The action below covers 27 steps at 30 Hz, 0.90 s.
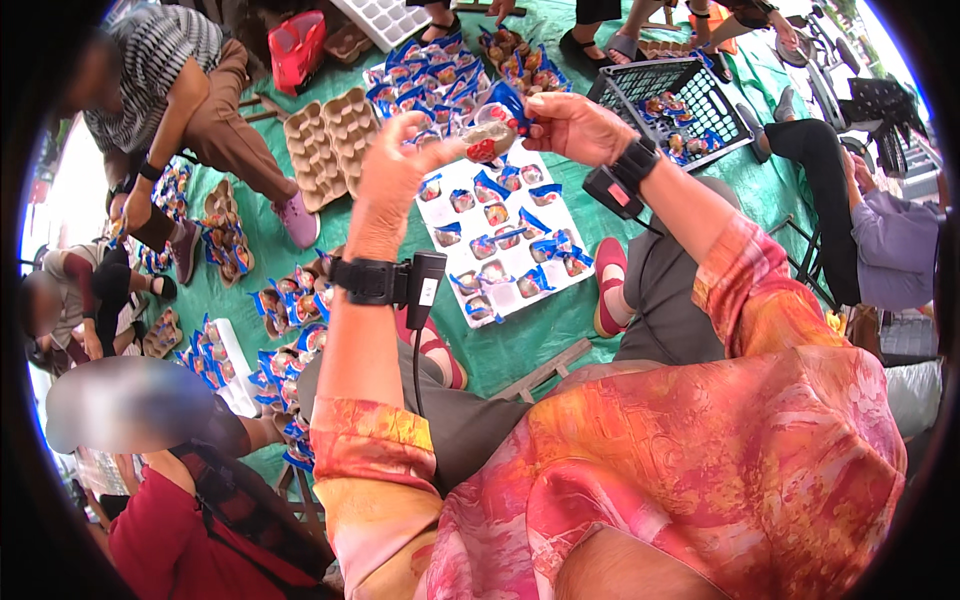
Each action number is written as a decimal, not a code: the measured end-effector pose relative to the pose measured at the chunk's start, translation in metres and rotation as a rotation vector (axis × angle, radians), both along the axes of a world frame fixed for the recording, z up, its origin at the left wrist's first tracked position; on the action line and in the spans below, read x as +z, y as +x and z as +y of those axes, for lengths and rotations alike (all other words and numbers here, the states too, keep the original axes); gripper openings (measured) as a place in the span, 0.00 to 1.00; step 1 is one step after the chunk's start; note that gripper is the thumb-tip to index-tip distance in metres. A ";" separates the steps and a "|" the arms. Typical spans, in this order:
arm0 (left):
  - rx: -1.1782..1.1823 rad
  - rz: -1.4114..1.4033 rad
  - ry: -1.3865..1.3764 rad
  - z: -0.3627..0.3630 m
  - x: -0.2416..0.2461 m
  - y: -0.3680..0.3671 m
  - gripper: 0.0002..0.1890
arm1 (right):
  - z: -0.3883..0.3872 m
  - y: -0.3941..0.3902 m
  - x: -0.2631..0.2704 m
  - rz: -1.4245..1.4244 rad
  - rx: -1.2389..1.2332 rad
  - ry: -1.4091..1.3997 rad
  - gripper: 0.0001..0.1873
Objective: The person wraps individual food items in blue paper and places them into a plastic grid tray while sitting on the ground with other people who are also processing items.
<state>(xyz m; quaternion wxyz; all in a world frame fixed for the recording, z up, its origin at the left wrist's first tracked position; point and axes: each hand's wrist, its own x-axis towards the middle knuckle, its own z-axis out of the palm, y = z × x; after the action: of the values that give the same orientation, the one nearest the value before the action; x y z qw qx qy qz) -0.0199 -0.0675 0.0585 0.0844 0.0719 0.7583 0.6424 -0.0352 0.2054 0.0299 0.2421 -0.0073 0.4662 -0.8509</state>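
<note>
In my right hand [574, 127], thumb and fingers pinch the blue end of a clear printed wrapper with a roundish item in it [491, 133]. My left hand [401, 165] is raised at the item's other side, thumb and fingers apart; the thumb tip is close to the wrapper, and whether it touches I cannot tell. Below both hands lies a white foam tray [469, 307] with several wrapped items in its hollows, some with blue wrapper ends sticking up. Behind it, many more wrapped items [431, 75] are grouped together.
Brown pulp trays [322, 154] lie beyond my left hand. A black plastic crate [724, 101] holding wrapped items stands at the right. A green tarp [495, 352] covers the ground, with a low wooden stool [551, 367] near my feet. Several people sit around, at left, right and top.
</note>
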 end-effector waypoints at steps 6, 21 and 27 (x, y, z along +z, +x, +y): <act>-0.289 -0.248 0.510 0.059 0.001 0.029 0.27 | 0.015 0.049 0.016 0.003 -0.095 -0.197 0.06; -0.246 -0.330 0.597 0.062 -0.014 0.012 0.20 | 0.009 0.036 0.015 0.227 -0.179 0.255 0.15; -0.252 -0.327 0.560 0.069 -0.013 0.015 0.19 | 0.008 0.038 0.013 0.138 -0.271 0.231 0.07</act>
<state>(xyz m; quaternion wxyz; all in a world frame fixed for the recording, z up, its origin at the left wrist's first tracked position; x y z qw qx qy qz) -0.0050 0.0011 0.0453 0.2605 0.0813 0.5140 0.8132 0.0029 0.2135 0.0424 0.0919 0.0253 0.5730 -0.8140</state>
